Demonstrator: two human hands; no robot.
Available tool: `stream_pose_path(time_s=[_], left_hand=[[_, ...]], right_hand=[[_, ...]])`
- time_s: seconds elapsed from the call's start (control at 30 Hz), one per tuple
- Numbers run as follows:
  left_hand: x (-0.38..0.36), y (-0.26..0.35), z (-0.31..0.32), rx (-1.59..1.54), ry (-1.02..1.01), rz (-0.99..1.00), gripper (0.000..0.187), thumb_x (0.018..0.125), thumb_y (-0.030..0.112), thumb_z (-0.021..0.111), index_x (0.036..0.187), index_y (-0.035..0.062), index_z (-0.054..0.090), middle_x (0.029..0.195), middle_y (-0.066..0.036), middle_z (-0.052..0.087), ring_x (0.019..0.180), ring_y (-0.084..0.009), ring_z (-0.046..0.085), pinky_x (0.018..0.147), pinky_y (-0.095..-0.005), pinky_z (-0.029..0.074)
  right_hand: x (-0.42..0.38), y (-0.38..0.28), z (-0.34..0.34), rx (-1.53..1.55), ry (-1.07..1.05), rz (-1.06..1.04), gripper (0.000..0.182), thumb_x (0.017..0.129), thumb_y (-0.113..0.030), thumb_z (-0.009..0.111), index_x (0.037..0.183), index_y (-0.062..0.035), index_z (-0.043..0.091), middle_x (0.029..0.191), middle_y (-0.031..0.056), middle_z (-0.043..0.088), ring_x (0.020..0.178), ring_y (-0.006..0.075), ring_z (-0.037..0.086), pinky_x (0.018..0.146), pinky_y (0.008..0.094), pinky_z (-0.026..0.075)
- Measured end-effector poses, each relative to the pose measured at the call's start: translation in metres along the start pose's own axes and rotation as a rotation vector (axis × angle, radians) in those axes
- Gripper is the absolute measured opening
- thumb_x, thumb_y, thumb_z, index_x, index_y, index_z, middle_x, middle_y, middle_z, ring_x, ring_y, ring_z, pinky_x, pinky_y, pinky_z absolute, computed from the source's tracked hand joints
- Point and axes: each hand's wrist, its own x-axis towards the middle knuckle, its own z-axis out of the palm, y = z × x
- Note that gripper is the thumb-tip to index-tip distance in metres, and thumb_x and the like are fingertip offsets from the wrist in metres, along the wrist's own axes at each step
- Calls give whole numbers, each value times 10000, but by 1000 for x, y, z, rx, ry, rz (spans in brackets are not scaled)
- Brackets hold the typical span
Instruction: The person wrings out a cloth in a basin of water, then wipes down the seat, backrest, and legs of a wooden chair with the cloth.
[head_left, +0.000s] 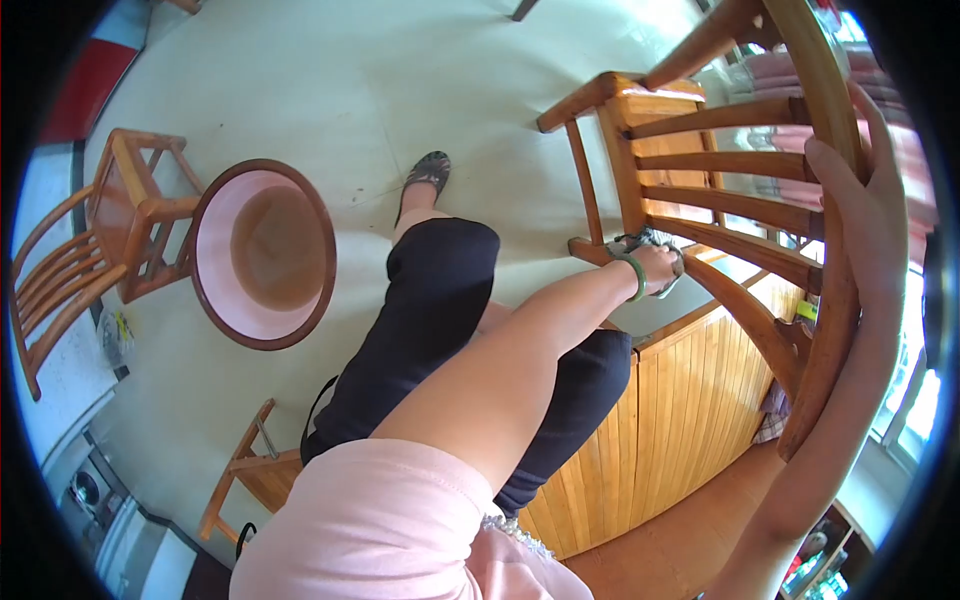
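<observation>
My left hand, with a green bangle at its wrist, is closed on a crumpled grey-and-white cloth against the lower slats of a wooden chair. Part of the cloth shows past my fingers; the rest lies hidden under the hand. On the right, my right hand grips the chair's curved top rail, thumb on the slat side and fingers on the far side. The chair is tilted in view, its seat beyond the slats.
A pink basin with a brown rim holds murky water at the left, over or beside another wooden chair. A wood-panelled cabinet is at lower right. Part of a third wooden seat shows at lower left. My knees are bent between them.
</observation>
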Motion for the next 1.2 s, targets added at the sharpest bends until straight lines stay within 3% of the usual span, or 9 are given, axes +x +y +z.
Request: stream_pose_path(time_s=[0.2,0.33,0.53,0.67,0.73,0.87,0.93,1.0,1.2], left_hand=[[-45,-34,-16,-120,-221,-378,204,730,120,526,863,50,663,914,-126,624,863,-265,594,767,-357,476],[-103,-71,-39,-476,178,-518,211,741,91,499,881,70,656,882,-151,628,820,-273,601,758,-342,464],[-149,-67,-111,-1033,416,-394,228,810,122,472,975,33,603,802,-100,624,740,-167,580,700,-303,457],[-161,-53,-158,-1122,341,-379,285,863,255,468,975,15,574,757,-75,595,703,-133,551,661,-313,450],[-154,-58,-143,-903,269,-312,390,876,363,453,934,-8,562,715,-114,586,657,-208,561,629,-349,442],[-173,-38,-149,-208,107,-359,374,828,365,516,929,10,577,833,-154,584,812,-309,550,717,-423,414],[-169,-45,-149,70,222,-352,376,806,366,542,940,17,580,879,-165,579,864,-334,532,740,-450,396],[-164,-56,-152,201,512,-354,386,764,350,569,968,21,578,932,-178,559,902,-309,498,732,-447,370],[-163,-62,-161,198,-116,-496,268,807,209,512,984,15,565,828,-74,613,798,-278,587,775,-456,384]], right_hand=[[2,-9,-1,-198,-30,34,573,758,-280,604,1275,-127,411,956,119,566,835,175,568,728,290,449],[-5,-16,4,-340,390,-194,473,794,-371,596,1191,-128,508,911,103,594,864,157,578,757,294,463],[-77,-77,44,-138,157,-435,189,771,6,581,952,-48,572,893,55,593,668,107,577,543,236,479],[-146,36,198,228,-152,168,174,784,-95,584,955,-67,566,859,73,593,728,149,590,571,286,459],[-141,16,228,900,-237,981,336,817,-186,584,1126,-86,496,966,68,583,832,180,593,668,296,473],[-152,75,320,1854,62,907,386,863,-246,511,1187,-44,454,1060,64,561,967,202,546,854,322,432],[-124,100,339,842,103,648,265,851,-148,506,1088,-34,537,1063,66,566,927,176,552,834,323,448],[-61,60,302,839,321,601,226,787,-34,537,1006,11,572,1005,83,587,839,153,571,735,274,476],[72,97,296,-674,92,-217,161,676,-110,578,814,-52,639,1051,100,563,1069,302,463,907,469,334]])
